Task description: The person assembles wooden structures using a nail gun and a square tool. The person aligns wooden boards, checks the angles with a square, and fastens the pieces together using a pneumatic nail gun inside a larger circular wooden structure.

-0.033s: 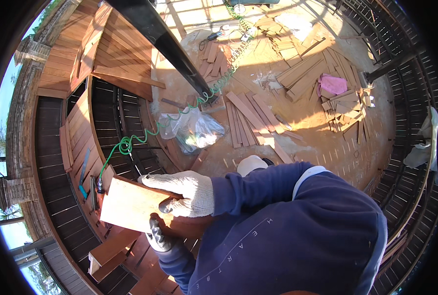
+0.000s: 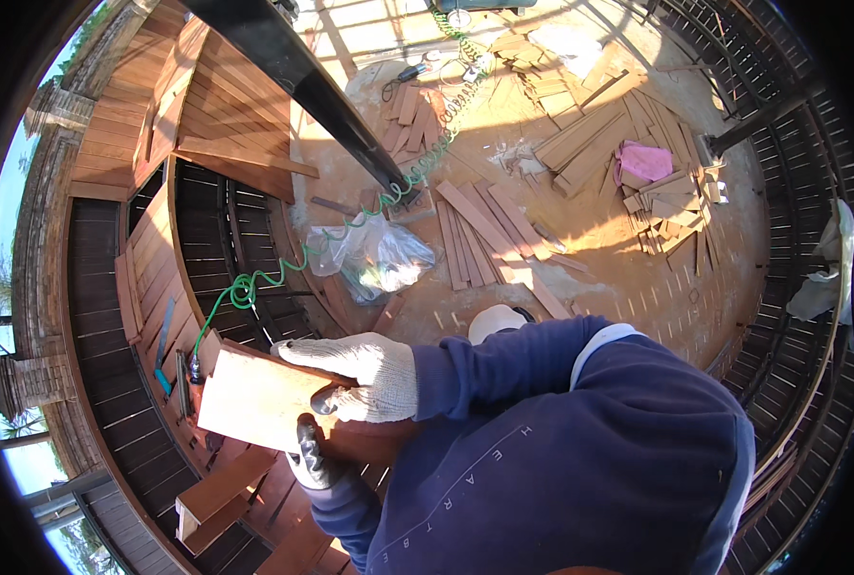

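A flat reddish-brown wooden board is held in front of me, its far part bright in the sun. My right hand, in a whitish knit glove with dark fingertips, is closed over the board's upper edge. At its lower edge my left hand, gloved the same way, grips with dark-coated fingers; the rest of that hand is partly hidden. Below the board lie other wooden planks. Close beyond its far end, a green coiled air hose runs down to a small fitting.
Slatted wooden benches curve along the left. A black post slants down to the floor. Plank stacks, a clear plastic bag, a pink cloth and a power tool lie beyond. A dark slatted railing bounds the right.
The surroundings have shifted very slightly in the picture, and the board's far end sits a touch differently. Both hands keep their hold on it.
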A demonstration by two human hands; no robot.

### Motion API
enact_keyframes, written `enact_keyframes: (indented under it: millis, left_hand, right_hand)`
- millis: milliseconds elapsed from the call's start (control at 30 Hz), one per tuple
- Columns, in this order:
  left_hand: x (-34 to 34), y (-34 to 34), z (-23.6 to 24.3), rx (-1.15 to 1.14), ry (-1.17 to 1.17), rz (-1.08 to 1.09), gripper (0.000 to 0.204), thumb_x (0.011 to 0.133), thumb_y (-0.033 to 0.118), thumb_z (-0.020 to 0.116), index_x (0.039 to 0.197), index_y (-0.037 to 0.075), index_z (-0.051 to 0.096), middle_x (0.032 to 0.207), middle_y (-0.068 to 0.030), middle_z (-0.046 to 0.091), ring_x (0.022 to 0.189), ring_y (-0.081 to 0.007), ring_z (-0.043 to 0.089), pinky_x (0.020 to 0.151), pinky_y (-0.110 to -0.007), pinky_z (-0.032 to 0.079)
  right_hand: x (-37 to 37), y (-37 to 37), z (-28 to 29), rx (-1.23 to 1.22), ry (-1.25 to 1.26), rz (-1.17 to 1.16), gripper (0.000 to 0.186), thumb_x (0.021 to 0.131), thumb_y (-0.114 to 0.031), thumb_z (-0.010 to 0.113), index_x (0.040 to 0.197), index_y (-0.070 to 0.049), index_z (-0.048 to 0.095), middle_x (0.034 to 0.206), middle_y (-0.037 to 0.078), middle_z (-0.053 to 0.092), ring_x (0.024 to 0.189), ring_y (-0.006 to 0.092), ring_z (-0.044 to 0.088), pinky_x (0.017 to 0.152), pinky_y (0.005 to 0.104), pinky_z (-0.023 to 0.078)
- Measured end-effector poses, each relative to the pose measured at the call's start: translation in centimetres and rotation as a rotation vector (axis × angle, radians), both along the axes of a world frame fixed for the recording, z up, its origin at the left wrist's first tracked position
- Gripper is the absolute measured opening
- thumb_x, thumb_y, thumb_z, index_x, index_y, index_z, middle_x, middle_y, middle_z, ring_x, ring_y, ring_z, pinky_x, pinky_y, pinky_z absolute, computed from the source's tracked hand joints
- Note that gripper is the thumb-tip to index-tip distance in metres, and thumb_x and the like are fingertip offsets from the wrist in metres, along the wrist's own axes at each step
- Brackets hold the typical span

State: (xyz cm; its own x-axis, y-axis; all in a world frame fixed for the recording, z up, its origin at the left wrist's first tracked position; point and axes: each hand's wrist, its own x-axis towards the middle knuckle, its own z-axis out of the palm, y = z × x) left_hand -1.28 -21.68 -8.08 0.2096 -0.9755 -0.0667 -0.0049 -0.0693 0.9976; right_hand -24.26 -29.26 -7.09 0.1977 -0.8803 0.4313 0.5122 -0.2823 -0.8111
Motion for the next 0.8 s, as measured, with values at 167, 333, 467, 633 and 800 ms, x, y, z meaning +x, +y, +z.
enact_keyframes:
  millis: [167, 333, 467, 633, 800]
  left_hand:
    - [-6.9, -4.1, -0.1, 0.024, 0.088, -0.307, 0.029, 0.095, 0.013, 0.062, 0.121, 0.001, 0.059, 0.112, -0.0086, 0.064, 0.097, -0.0172, 0.061, 0.087, -0.032, 0.049]
    - [-14.2, -8.9, -2.0, -0.263, -0.134, -0.763, 0.039, 0.099, 0.017, 0.052, 0.133, -0.001, 0.053, 0.128, -0.0145, 0.061, 0.111, -0.0234, 0.062, 0.096, -0.036, 0.049]
    - [-20.3, -11.5, -5.6, -0.213, 0.110, -0.824, 0.045, 0.101, 0.021, 0.046, 0.142, 0.001, 0.047, 0.136, -0.0197, 0.056, 0.119, -0.0301, 0.059, 0.102, -0.042, 0.048]
    - [-27.2, -9.7, -1.1, -0.620, -0.234, -0.643, 0.054, 0.093, 0.022, 0.065, 0.140, 0.001, 0.048, 0.130, -0.0241, 0.056, 0.111, -0.0363, 0.063, 0.091, -0.045, 0.054]
    - [-24.2, -8.0, 0.1, -1.094, -0.824, -0.352, 0.061, 0.083, 0.020, 0.078, 0.136, 0.001, 0.053, 0.122, -0.0246, 0.060, 0.103, -0.0393, 0.066, 0.083, -0.047, 0.057]
  right_hand:
    - [-6.5, 0.3, 1.6, 0.133, 0.050, -0.097, 0.065, 0.087, -0.004, 0.068, 0.147, 0.001, 0.042, 0.138, 0.018, 0.057, 0.121, 0.0234, 0.058, 0.104, 0.0336, 0.044]
    - [-14.5, 0.6, 2.7, -0.024, 0.312, -0.466, 0.073, 0.079, -0.006, 0.069, 0.147, -0.002, 0.042, 0.129, 0.023, 0.060, 0.116, 0.0322, 0.061, 0.098, 0.0383, 0.047]
    - [-21.6, 3.6, 6.6, -0.008, 0.685, -0.592, 0.078, 0.076, -0.014, 0.071, 0.147, 0.000, 0.042, 0.127, 0.024, 0.057, 0.117, 0.0380, 0.057, 0.101, 0.0421, 0.044]
    - [-24.4, 6.2, 6.4, 0.003, 0.967, -0.705, 0.099, 0.065, -0.030, 0.078, 0.148, 0.004, 0.035, 0.129, 0.025, 0.054, 0.113, 0.0428, 0.056, 0.098, 0.0458, 0.045]
    - [-23.0, 4.5, 6.9, -0.008, 0.954, -0.442, 0.108, 0.058, -0.027, 0.080, 0.148, 0.005, 0.030, 0.135, 0.027, 0.050, 0.122, 0.0440, 0.052, 0.104, 0.0441, 0.043]
